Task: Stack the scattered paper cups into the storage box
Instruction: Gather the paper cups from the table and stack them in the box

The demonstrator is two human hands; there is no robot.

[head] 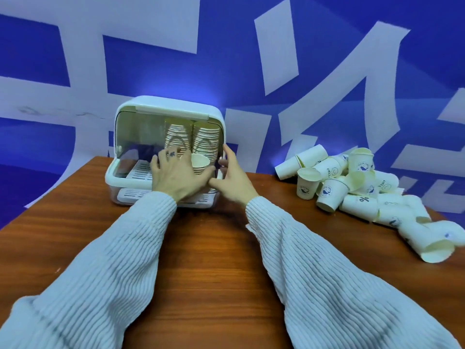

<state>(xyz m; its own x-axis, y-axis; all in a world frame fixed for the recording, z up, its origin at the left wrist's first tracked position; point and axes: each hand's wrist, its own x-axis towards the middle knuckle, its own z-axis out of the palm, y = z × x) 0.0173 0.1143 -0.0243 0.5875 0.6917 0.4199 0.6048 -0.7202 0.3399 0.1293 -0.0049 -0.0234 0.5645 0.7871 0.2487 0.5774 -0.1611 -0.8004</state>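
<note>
A short stack of paper cups is sitting mouth-up at the front right of the storage box, in front of two tall stacks, and the box is standing near the bench's far edge. The left hand is spreading relaxed fingers beside the short stack and the right hand is cupping the box's right front edge, neither clamped on anything. To seat it well, I judge they should be nudging it upright and square before fetching more from the loose cup pile toward the far right corner.
</note>
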